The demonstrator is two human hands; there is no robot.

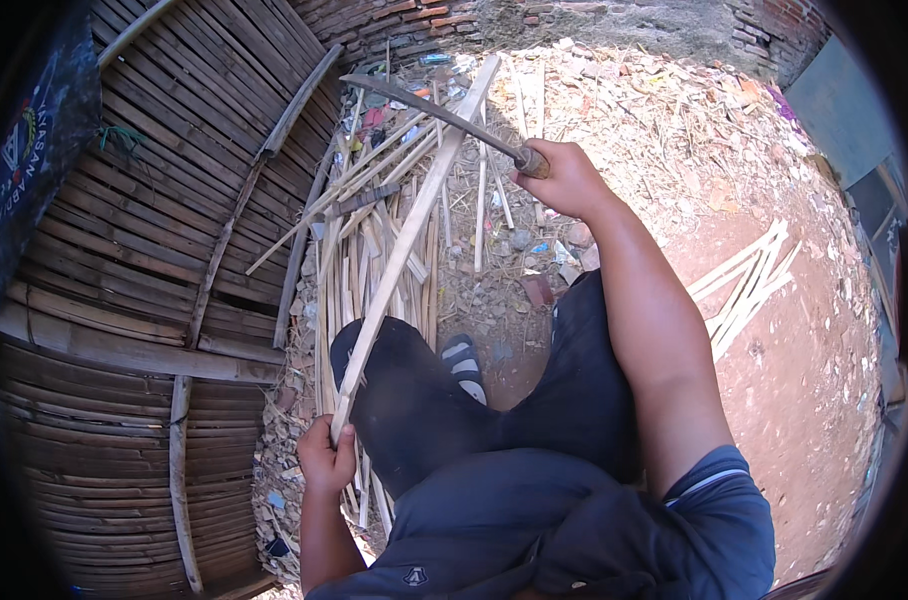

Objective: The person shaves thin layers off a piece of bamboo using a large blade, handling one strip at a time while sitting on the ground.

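Note:
My left hand (328,456) is closed around the near end of a long pale bamboo strip (404,245). The strip slants up and away past my left knee. In my right hand (566,180) is the wooden handle of a machete (429,108), gripped from above. Its long, dark, curved blade reaches to the left and crosses the strip near the far end; whether it touches or only overlaps in view, I cannot tell. Beneath the strip lies a pile of split bamboo strips (352,275) on the ground.
A slatted bamboo wall (154,220) rises close on my left, with a dark printed sheet (44,140) hanging on it. Ahead stands a brick wall (414,25). Rubble and shavings (664,120) litter the ground. More pale strips (749,280) lie to my right.

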